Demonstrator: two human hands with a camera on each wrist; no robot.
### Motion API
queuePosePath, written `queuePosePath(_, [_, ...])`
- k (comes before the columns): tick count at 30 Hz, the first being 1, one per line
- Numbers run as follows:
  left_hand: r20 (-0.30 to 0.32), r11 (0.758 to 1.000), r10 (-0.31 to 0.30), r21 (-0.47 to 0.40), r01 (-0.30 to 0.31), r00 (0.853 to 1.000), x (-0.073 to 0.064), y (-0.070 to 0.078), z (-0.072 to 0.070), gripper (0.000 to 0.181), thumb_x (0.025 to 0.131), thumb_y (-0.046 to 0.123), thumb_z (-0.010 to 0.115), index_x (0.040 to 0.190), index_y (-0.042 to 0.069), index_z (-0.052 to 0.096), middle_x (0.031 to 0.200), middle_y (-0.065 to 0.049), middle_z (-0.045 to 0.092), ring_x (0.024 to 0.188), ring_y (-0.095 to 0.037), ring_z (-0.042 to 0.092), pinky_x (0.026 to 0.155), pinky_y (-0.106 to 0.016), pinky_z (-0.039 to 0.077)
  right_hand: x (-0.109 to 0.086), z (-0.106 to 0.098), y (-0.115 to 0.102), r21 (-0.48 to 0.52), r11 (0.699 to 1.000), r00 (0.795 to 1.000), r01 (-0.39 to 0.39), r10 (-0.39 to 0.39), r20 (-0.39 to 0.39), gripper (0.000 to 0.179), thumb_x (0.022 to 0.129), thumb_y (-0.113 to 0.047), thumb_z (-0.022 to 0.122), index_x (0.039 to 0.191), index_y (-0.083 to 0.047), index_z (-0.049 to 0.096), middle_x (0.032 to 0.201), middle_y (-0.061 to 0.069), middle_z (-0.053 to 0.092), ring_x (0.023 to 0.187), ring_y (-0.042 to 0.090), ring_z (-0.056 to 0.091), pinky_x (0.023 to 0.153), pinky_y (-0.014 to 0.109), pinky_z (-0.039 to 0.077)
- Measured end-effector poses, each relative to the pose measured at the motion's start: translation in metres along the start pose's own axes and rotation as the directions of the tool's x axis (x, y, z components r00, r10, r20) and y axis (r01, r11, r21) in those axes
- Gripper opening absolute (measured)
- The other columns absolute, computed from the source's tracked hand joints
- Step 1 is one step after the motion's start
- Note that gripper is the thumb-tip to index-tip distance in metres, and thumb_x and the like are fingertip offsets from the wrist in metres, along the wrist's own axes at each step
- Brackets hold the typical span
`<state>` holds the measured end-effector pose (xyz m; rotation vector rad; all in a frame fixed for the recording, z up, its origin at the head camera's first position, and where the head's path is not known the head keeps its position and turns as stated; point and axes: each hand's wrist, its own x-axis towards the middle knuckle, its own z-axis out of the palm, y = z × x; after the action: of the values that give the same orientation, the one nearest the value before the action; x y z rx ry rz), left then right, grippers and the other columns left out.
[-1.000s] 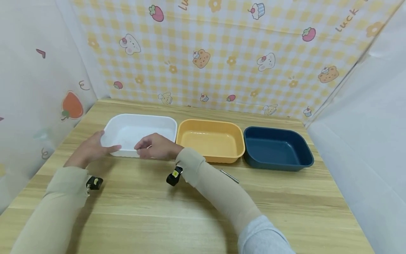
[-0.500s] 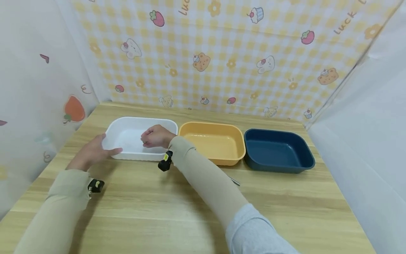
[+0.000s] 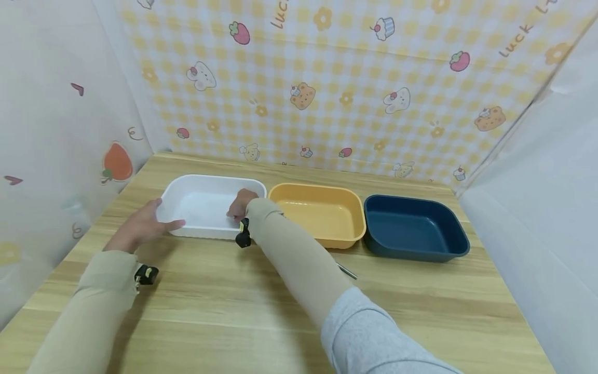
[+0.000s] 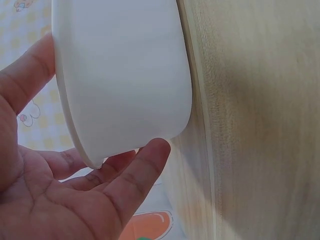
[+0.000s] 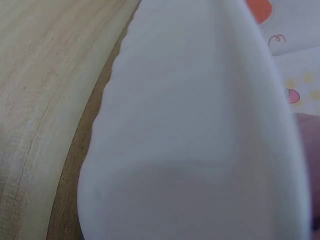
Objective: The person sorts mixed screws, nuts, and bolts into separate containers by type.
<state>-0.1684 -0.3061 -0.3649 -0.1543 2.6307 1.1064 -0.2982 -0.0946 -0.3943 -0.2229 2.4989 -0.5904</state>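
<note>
A white plastic bin (image 3: 205,231) stands on the table at the left. My left hand (image 3: 140,227) holds its front left corner. In the left wrist view the thumb is at the rim and the fingers (image 4: 142,172) lie against the outer wall (image 4: 125,80). My right hand (image 3: 240,204) reaches down inside the right part of this bin, knuckles up. Its fingertips are mostly hidden, so whether they hold something cannot be seen. The bin's wall (image 5: 170,120) fills most of the right wrist view and covers that hand's work.
A yellow bin (image 3: 322,213) stands right of the white one, then a dark blue bin (image 3: 416,228). A thin metal rod (image 3: 347,271) lies on the wooden table (image 3: 224,332), partly behind the right forearm. A checked cloth (image 3: 345,124) hangs at the back.
My right hand has moved from the white bin's front edge into the bin and then toward its right side, turning knuckles up. My left hand stays at the corner.
</note>
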Motion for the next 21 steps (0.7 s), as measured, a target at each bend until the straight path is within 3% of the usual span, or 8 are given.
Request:
queuePosePath(4, [-0.003, 1.000, 0.015, -0.003, -0.015, 1.000, 0.000, 0.000, 0.000, 0.115, 0.086, 0.049, 0.070, 0.148, -0.011, -0.007, 0.149, -0.040, 0.011, 0.131, -0.057, 0.020, 0.104, -0.071, 0.020, 0.012, 0.008, 0.000, -0.079, 0.996, 0.999, -0.036, 0.033, -0.039, 0.030, 0.085, -0.034, 0.074, 0.091, -0.007, 0.064, 0.059, -0.001, 0.059, 0.042, 0.009, 0.051, 0.040, 0.018, 0.042])
queuePosePath(9, [0.000, 1.000, 0.001, 0.004, -0.001, 1.000, 0.002, 0.001, 0.002, 0.116, 0.086, 0.050, 0.070, 0.148, -0.011, -0.008, 0.149, -0.040, 0.010, 0.131, -0.057, 0.020, 0.104, -0.071, 0.020, 0.015, 0.010, 0.003, -0.091, 0.995, 0.998, -0.033, 0.028, -0.056, 0.023, 0.085, -0.027, 0.072, 0.093, -0.007, 0.064, 0.071, 0.004, 0.062, 0.044, 0.013, 0.049, 0.039, 0.021, 0.042])
queuePosePath(13, [0.001, 1.000, -0.011, 0.011, 0.011, 1.000, 0.002, 0.002, 0.003, 0.119, 0.085, 0.053, 0.069, 0.148, -0.010, -0.010, 0.150, -0.040, 0.005, 0.133, -0.059, 0.015, 0.104, -0.071, 0.018, 0.013, 0.009, 0.003, -0.078, 0.997, 0.999, -0.026, 0.023, -0.040, 0.022, 0.087, -0.028, 0.070, 0.095, -0.008, 0.062, 0.070, 0.004, 0.063, 0.043, 0.012, 0.051, 0.040, 0.021, 0.042])
queuePosePath(16, [-0.001, 0.999, -0.016, 0.029, 0.016, 1.000, 0.000, 0.002, 0.002, 0.120, 0.085, 0.056, 0.067, 0.147, -0.011, -0.011, 0.149, -0.041, 0.002, 0.133, -0.060, 0.011, 0.105, -0.070, 0.017, 0.001, 0.003, 0.001, -0.064, 0.998, 0.999, 0.012, -0.015, -0.040, 0.018, 0.089, -0.026, 0.067, 0.091, -0.009, 0.062, 0.066, 0.002, 0.060, 0.044, 0.012, 0.050, 0.041, 0.022, 0.042])
queuePosePath(19, [-0.001, 0.999, -0.012, 0.031, 0.012, 1.000, -0.001, 0.002, 0.002, 0.119, 0.086, 0.055, 0.067, 0.146, -0.011, -0.012, 0.149, -0.041, 0.001, 0.133, -0.061, 0.011, 0.105, -0.071, 0.017, -0.020, -0.010, -0.001, -0.042, 0.996, 0.997, 0.073, -0.074, -0.029, 0.022, 0.092, -0.024, 0.064, 0.076, -0.009, 0.059, 0.060, 0.001, 0.055, 0.045, 0.012, 0.048, 0.043, 0.021, 0.041])
queuePosePath(21, [0.002, 0.999, -0.005, 0.035, 0.005, 1.000, -0.001, 0.002, 0.001, 0.118, 0.087, 0.054, 0.066, 0.147, -0.011, -0.011, 0.149, -0.041, 0.003, 0.133, -0.060, 0.013, 0.104, -0.071, 0.019, -0.037, -0.022, 0.000, 0.009, 0.991, 0.991, 0.131, -0.131, -0.017, 0.024, 0.093, -0.024, 0.064, 0.074, -0.010, 0.059, 0.063, 0.002, 0.058, 0.049, 0.012, 0.051, 0.046, 0.020, 0.046])
